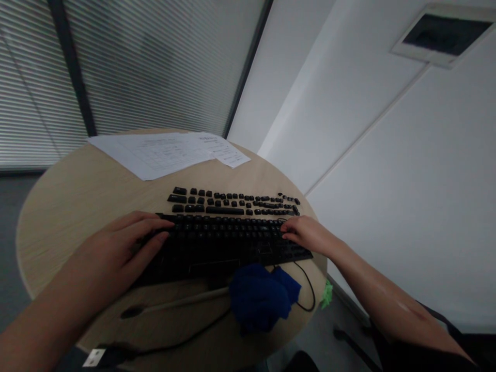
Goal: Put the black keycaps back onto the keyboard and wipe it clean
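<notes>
A black keyboard (217, 253) lies across the round table, its lower part bare of keycaps and several keys seated along its upper part. My left hand (124, 243) is at its left end, thumb and fingers closed around the edge there. Over the keyboard's right part, my right hand (304, 232) has its fingertips pinched together at the keys; whatever lies between them is hidden. Loose black keycaps (227, 202) are laid out in rows just beyond the keyboard, among them a long space bar (225, 210).
A crumpled blue cloth (259, 297) lies before the keyboard, beside a thin brush (182, 301). A black cable ends in a USB plug (93, 357) near the front. Printed sheets (163, 155) cover the far side. Something green (327, 294) shows at the table's right edge, near the white wall (406, 181).
</notes>
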